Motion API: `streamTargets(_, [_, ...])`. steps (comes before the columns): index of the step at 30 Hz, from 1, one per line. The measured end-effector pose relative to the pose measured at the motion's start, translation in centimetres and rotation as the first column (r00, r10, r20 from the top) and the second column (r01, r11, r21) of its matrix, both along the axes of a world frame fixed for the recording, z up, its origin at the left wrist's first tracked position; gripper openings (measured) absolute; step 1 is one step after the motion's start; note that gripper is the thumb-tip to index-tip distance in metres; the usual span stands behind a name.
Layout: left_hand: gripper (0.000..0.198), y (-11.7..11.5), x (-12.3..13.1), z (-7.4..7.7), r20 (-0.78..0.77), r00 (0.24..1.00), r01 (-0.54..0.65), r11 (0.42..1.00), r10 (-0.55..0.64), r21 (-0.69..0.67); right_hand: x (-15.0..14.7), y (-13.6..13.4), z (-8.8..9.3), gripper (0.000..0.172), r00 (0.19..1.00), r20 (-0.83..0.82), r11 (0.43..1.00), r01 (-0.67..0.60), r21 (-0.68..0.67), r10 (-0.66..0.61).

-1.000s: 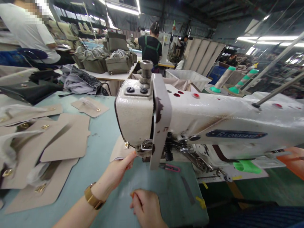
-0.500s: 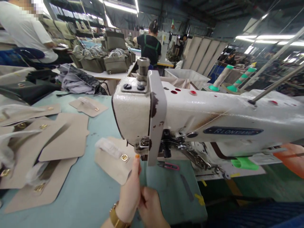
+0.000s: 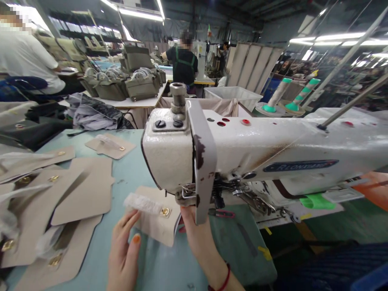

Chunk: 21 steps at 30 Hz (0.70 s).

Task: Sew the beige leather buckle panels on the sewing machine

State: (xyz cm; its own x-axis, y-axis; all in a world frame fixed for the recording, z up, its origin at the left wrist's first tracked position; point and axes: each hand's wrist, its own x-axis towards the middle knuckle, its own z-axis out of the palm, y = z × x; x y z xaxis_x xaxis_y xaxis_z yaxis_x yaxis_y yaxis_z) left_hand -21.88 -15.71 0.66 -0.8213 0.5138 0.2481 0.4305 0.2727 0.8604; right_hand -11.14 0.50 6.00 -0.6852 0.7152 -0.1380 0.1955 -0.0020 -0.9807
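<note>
Workshop, teal counter (image 3: 127, 169) | beige flap (image 3: 153, 220) with brass clasp lies under the sewing machine (image 3: 242, 153), nameplate blurred, unreadable | left hand (image 3: 123, 254) open, fingertips touching flap edge | right hand (image 3: 197, 234) pinching the flap's right edge by the needle

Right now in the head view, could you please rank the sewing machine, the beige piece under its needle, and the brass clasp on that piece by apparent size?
1. sewing machine
2. beige piece
3. brass clasp
</note>
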Motion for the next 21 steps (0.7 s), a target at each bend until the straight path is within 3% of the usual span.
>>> streamTargets(1, [0.042,0.4,-1.9,0.8,-0.123,0.980,0.149,0.986,-0.158,-0.078,-0.6,-0.3,-0.1,0.048,1.000,-0.008,0.999,0.011,0.046,-0.011])
streamTargets(3, [0.047,2.2,-5.0,2.9,-0.215,0.844,0.432,0.860,-0.492,-0.271,-1.2,-0.6,-0.1,0.044,1.000,-0.019,0.994,0.025,0.105,-0.023])
streamTargets(6, [0.056,5.2,-7.1,6.0,-0.296,0.640,0.584,0.699,-0.709,-0.412,-0.8,-0.3,0.3,0.043,1.000,0.009,0.993,0.010,0.115,-0.012])
streamTargets(8, [0.057,6.2,-6.8,7.6,-0.335,0.559,0.602,0.650,-0.758,-0.464,-0.1,0.2,0.8,0.043,0.999,0.036,0.994,-0.009,0.110,0.005])
streamTargets(10, [0.053,6.3,-6.0,8.5,-0.360,0.536,0.577,0.643,-0.764,-0.504,0.5,0.7,1.3,0.044,0.998,0.049,0.996,-0.035,0.087,0.031])
streamTargets(16, [0.039,5.8,-4.0,9.5,-0.424,0.539,0.427,0.670,-0.728,-0.607,0.9,1.5,2.3,0.046,0.995,0.046,0.995,-0.096,0.041,0.094])
streamTargets(21, [0.038,6.2,-3.7,9.7,-0.437,0.574,0.364,0.694,-0.692,-0.621,2.8,0.5,0.7,0.048,0.990,0.044,0.990,-0.137,0.016,0.136])
